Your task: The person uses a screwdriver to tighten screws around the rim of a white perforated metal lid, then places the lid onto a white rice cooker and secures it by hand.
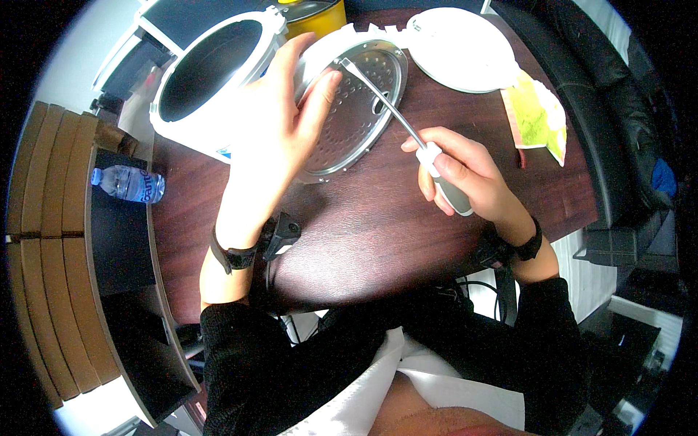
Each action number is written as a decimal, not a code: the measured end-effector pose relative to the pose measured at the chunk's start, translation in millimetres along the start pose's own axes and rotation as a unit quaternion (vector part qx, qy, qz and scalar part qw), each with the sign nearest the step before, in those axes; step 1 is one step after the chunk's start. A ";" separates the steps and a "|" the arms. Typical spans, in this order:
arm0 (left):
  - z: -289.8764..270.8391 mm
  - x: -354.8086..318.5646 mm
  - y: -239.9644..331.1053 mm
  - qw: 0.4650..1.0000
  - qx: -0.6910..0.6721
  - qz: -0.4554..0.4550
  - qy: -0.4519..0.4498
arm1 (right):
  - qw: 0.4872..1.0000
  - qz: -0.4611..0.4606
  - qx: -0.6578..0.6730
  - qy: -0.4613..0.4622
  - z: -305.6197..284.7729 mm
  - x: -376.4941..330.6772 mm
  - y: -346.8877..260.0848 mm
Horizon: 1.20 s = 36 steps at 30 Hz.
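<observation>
My left hand (283, 116) grips the left edge of a round dimpled metal lid plate (349, 120) with a white rim, its thumb lying over the plate and its index finger stretched upward. The plate leans at a tilt above the table. In my right hand (472, 171) is a screwdriver (399, 114) with a white and grey handle, the fingers wrapped round it. Its tip meets the plate's upper rim, near a small fastener; whether it sits in a screw is too small to tell. Left of the plate is a white cooker body (193, 127) with a dark round cavity.
A white oval cover (465, 51) lies at the back right beside a yellow-green leaflet (534, 116). A yellow pot (320, 18) stands at the back. On the left, a water bottle (129, 183) lies near the dark wooden table's (363, 225) edge, by stacked cardboard boxes (54, 182).
</observation>
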<state>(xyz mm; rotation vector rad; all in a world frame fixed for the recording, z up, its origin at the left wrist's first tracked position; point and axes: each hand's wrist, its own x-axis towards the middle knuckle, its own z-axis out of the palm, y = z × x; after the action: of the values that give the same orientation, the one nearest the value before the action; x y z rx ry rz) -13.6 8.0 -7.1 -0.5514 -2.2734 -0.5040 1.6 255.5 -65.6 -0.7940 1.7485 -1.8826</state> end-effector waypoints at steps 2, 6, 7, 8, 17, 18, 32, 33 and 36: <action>-0.2 -0.2 2.8 1.000 -0.006 0.001 0.003 | 1.000 0.003 0.004 0.000 0.6 0.2 0.1; 0.1 -3.2 3.3 1.000 -0.011 -0.016 -0.005 | 1.000 0.018 0.014 0.001 2.5 -1.3 -3.6; -0.2 -3.2 5.1 1.000 -0.003 -0.013 -0.003 | 1.000 0.021 0.010 0.007 3.0 -2.3 -4.9; -0.2 -3.3 6.4 1.000 0.004 -0.010 -0.001 | 1.000 0.023 0.007 0.012 3.7 -3.4 -6.3; -21.8 -0.8 15.9 0.985 -0.113 -0.095 -0.091 | 0.986 0.080 -0.134 0.060 13.5 -19.7 -49.6; -26.4 -0.4 15.5 0.978 -0.124 -0.120 -0.120 | 0.984 0.083 -0.146 0.055 14.2 -19.6 -52.2; -5.8 -9.5 17.3 0.989 -0.145 -0.018 -0.035 | 0.993 0.108 -0.044 0.001 18.5 -23.4 -49.8; -7.4 -9.0 18.5 0.988 -0.145 -0.027 -0.038 | 0.994 0.112 -0.001 -0.008 18.5 -23.1 -47.1; -10.2 -10.2 19.9 0.989 -0.138 -0.038 -0.046 | 0.977 0.132 0.164 -0.024 26.9 -23.7 -42.9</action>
<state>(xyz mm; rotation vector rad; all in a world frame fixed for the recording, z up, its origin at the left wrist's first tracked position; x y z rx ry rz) 9.1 17.1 -4.1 -0.6370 -2.3329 -0.8560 39.7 255.7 -24.7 -0.4549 1.3852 -1.8821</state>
